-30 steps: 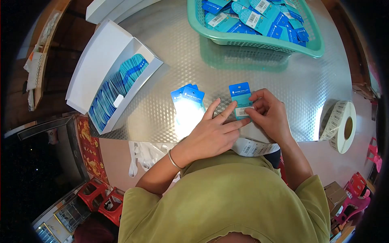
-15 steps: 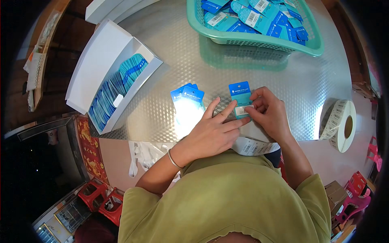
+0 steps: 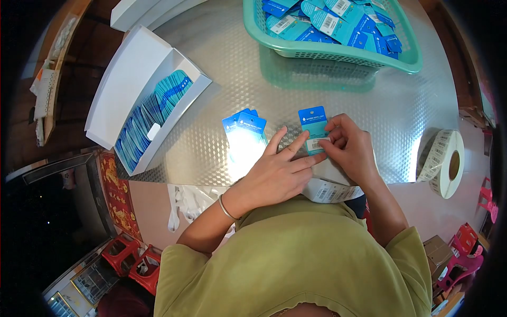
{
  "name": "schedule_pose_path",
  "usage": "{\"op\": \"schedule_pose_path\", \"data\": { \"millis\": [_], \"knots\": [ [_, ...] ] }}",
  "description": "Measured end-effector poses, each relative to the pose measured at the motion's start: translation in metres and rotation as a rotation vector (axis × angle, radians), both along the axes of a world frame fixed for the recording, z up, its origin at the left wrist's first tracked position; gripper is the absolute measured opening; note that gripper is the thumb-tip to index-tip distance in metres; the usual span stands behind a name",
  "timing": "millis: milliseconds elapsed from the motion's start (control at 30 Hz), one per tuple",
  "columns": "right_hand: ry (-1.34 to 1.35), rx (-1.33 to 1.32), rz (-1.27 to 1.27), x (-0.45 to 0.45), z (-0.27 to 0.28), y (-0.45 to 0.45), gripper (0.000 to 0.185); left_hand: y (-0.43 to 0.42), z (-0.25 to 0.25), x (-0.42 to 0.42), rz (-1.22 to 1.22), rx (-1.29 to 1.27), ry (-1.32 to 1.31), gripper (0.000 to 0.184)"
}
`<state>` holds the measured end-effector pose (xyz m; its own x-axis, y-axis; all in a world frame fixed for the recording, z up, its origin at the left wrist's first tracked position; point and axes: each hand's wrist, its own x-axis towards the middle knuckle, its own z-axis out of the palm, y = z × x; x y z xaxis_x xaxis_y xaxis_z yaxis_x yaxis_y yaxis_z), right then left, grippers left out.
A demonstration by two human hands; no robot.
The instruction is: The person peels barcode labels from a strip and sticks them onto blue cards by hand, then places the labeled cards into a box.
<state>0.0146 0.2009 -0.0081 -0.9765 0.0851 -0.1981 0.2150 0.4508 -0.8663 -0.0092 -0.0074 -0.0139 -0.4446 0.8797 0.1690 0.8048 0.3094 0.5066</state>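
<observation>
A blue and teal hang tag (image 3: 313, 122) lies on the metal table in front of me. On its lower part sits a white barcode sticker (image 3: 318, 144), its right end between the thumb and curled fingers of my right hand (image 3: 349, 148). My left hand (image 3: 280, 173) is spread flat, with fingertips at the tag's lower left edge. Left of it rest a few overlapping tags (image 3: 251, 123), washed out by glare. A strip of barcode labels (image 3: 330, 191) hangs over the table edge below my hands. Whether the sticker is fully stuck down, I cannot tell.
A green plastic basket (image 3: 338, 52) full of labelled tags stands at the back. An open white box (image 3: 182, 113) at the left holds a row of tags. At the right edge is a label roll (image 3: 449, 165). Red stools (image 3: 132, 259) stand on the floor.
</observation>
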Motion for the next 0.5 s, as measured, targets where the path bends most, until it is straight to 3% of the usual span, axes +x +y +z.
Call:
{"op": "schedule_pose_path", "data": {
  "millis": [100, 500],
  "knots": [
    [-0.033, 0.1, 0.007, 0.0011, 0.0048, -0.0035, 0.028, 0.0004, 0.0015, -0.0001, 0.003, -0.003, 0.009, 0.009],
    [0.28, 0.552, 0.087, 0.0061, 0.0005, -0.0098, 0.035, 0.0014, 0.004, 0.0011, -0.001, -0.053, 0.015, 0.009]
  ]
}}
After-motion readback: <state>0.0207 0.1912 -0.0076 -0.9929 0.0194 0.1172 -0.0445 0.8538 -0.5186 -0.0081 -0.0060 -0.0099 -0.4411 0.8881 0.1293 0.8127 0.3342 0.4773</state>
